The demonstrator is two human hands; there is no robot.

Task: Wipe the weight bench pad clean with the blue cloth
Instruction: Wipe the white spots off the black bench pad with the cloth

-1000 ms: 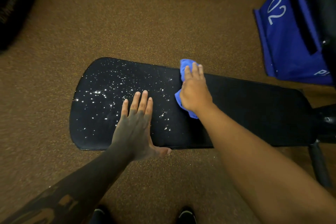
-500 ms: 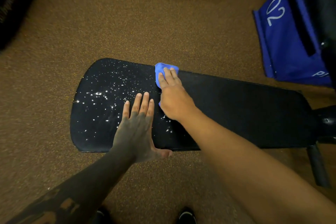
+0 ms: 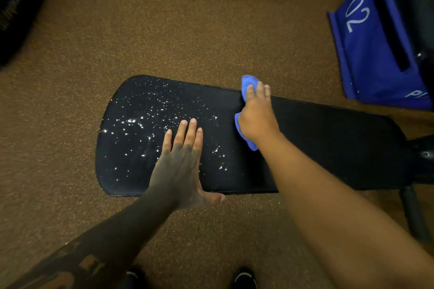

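The black weight bench pad (image 3: 328,148) lies across the view, its left half speckled with white droplets (image 3: 141,122); the right half looks plain black. My right hand (image 3: 257,115) presses flat on the blue cloth (image 3: 246,82) near the pad's far edge, with cloth showing past the fingertips and below the wrist. My left hand (image 3: 180,162) rests flat with fingers straight on the pad's near edge, thumb hanging off the side.
Brown speckled carpet (image 3: 187,19) surrounds the bench. A blue bag (image 3: 371,49) marked "02" stands at the upper right. Black bench frame parts (image 3: 418,213) sit at the right. My dark shoes (image 3: 244,277) show at the bottom. A dark object (image 3: 16,7) fills the upper left.
My right hand slid the cloth left over the droplets, then back to the right along the far edge. The left hand has stayed in place.
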